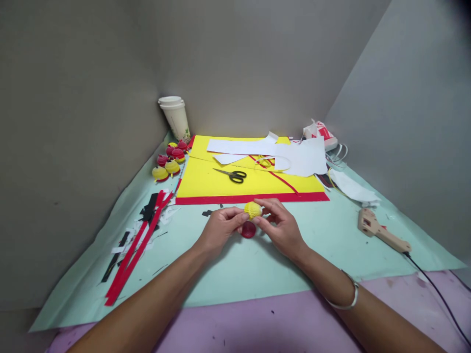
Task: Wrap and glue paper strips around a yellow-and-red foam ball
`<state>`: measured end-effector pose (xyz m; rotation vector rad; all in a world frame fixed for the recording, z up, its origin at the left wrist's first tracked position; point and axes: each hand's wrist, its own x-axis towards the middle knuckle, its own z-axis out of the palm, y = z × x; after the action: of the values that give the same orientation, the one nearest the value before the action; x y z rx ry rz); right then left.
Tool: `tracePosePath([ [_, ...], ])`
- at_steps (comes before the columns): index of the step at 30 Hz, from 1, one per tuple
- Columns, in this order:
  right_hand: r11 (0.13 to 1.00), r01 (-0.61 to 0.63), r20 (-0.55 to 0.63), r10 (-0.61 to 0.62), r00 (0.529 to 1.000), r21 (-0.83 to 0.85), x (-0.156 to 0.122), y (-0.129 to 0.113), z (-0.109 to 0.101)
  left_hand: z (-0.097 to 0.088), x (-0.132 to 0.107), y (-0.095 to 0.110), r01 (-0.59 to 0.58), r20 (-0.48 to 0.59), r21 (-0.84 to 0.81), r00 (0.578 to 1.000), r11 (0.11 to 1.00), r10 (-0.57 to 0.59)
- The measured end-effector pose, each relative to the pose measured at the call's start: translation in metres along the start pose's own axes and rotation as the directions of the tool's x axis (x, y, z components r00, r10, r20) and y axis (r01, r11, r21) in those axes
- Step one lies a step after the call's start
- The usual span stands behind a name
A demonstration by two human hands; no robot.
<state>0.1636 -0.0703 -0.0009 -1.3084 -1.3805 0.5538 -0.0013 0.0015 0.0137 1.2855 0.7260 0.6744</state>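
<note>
A small yellow ridged dome (pixel 252 210), which looks like coiled paper strip, is pinched between my hands above the middle of the table. My left hand (pixel 222 226) grips its left side with thumb and fingers. On the other side, the fingertips of my right hand (pixel 278 223) close on its right edge, where a small whitish bit shows. Just below the dome is a dark red round piece (pixel 248 230); whether it lies on the cloth or touches my fingers, I cannot tell. Black scissors (pixel 235 175) lie beyond my hands on yellow sheets (pixel 202 181).
Red strips (pixel 138 255) and black scraps (pixel 149 208) lie at left. Behind them sit several red-and-yellow round pieces (pixel 172 167) and a lidded cup (pixel 175 117). White paper (pixel 300 157) covers the sheets' back right. A beige glue gun (pixel 382 233) with a cord lies at right.
</note>
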Motion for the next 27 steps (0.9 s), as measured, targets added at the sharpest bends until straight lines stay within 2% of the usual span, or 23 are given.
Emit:
tracePosePath([
  [10, 1.000, -0.021, -0.012, 0.021, 1.000, -0.006, -0.0009, -0.0010, 0.0013, -0.0005, -0.0011, 0.0008, 0.007, 0.003, 0.018, 1.000, 1.000, -0.007],
  [18, 0.984, -0.118, -0.036, 0.124, 0.992, 0.133, -0.0001, 0.0003, 0.0044, 0.0009, -0.0010, 0.0001, -0.016, 0.020, -0.008, 1.000, 1.000, 0.017],
  [27, 0.999, -0.045, 0.010, 0.044, 0.999, 0.023, -0.0003, -0.0006, 0.0009, -0.0018, 0.0007, -0.0038, -0.040, 0.008, -0.012, 0.999, 0.999, 0.041],
])
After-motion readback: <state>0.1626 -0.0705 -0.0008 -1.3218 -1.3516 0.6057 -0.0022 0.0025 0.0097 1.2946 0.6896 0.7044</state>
